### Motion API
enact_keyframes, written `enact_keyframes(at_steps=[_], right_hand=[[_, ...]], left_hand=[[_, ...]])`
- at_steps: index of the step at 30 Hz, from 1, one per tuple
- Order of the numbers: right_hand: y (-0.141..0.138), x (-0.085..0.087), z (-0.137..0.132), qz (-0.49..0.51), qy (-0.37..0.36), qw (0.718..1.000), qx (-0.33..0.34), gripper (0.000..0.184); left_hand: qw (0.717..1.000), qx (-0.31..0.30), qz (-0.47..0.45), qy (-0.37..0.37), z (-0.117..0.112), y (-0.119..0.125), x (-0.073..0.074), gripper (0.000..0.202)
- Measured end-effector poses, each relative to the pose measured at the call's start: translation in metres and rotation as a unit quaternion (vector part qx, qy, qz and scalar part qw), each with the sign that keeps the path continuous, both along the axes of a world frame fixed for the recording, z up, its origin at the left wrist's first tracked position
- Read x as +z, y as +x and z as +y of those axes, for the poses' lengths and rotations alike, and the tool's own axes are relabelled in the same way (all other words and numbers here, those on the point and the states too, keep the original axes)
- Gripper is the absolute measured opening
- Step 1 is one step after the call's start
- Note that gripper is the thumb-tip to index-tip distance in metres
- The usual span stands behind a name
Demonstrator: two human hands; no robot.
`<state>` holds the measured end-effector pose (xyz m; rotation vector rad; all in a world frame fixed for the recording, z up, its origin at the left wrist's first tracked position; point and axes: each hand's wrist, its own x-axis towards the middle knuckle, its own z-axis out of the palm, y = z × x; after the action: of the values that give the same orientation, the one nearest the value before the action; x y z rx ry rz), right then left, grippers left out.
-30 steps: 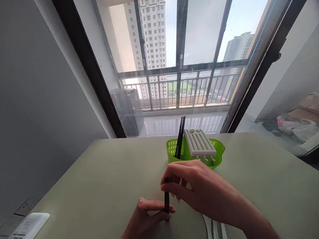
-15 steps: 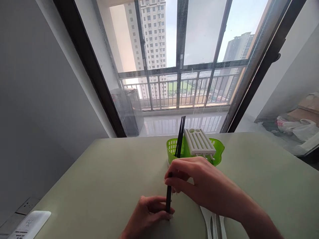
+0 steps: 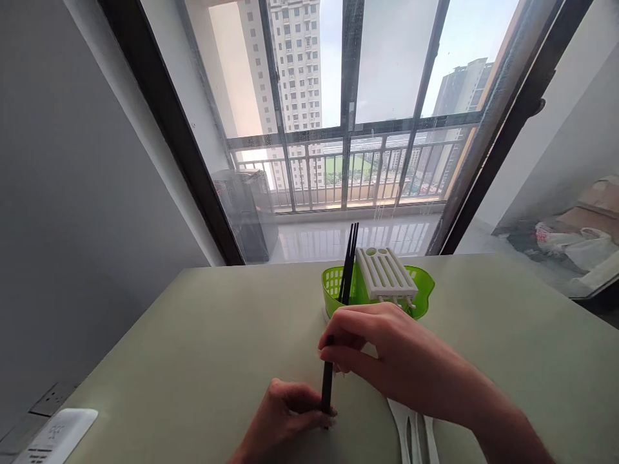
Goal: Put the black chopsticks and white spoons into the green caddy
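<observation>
My right hand is closed round the upper part of black chopsticks that stand nearly upright on the pale green table. Fingers of my left hand pinch their lower end against the tabletop. Just beyond my right hand stands a green slotted basket. Two more black chopsticks stick up out of it, and a white slotted rack leans across its top.
White plastic utensils lie on the table under my right forearm. A white device and a wall socket sit at the lower left. Behind the table is a large window onto a railed balcony. Bags and boxes lie at the right.
My right hand has shifted slightly up and right along the chopsticks, and they have tilted a little. My left hand has stayed at their lower end.
</observation>
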<state>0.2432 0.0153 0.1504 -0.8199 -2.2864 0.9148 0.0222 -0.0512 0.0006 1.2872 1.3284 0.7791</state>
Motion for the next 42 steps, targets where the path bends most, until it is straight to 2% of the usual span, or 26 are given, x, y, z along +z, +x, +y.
enact_keyframes(at_steps=[7,18,22,26,30,35,42], right_hand=[[0.000,-0.002,0.001,0.002,0.016,1.000,-0.008,0.015],[0.002,0.002,-0.004,-0.004,-0.009,1.000,-0.010,0.017],[0.003,0.000,-0.004,-0.007,-0.008,1.000,-0.011,0.017],[0.004,-0.001,-0.002,-0.003,-0.010,1.000,-0.006,0.017],[0.004,-0.001,-0.002,-0.004,0.006,1.000,-0.006,0.019],[0.004,-0.001,-0.003,0.003,0.033,0.999,-0.005,0.020],[0.002,-0.001,-0.003,0.005,0.032,0.999,-0.012,0.020]], left_hand=[[0.998,0.000,0.043,0.041,-0.001,0.001,0.001,0.016],[1.000,0.012,-0.004,0.021,-0.002,0.003,0.005,0.010],[0.998,0.033,-0.049,0.005,-0.002,0.003,-0.001,0.011],[0.996,0.037,-0.082,0.017,-0.002,0.002,-0.010,0.023],[0.996,0.028,-0.075,0.029,0.000,0.000,-0.012,0.022],[0.998,0.014,-0.061,0.028,0.001,-0.002,-0.007,0.014],[1.000,0.007,-0.011,0.025,0.001,-0.003,-0.003,0.009]])
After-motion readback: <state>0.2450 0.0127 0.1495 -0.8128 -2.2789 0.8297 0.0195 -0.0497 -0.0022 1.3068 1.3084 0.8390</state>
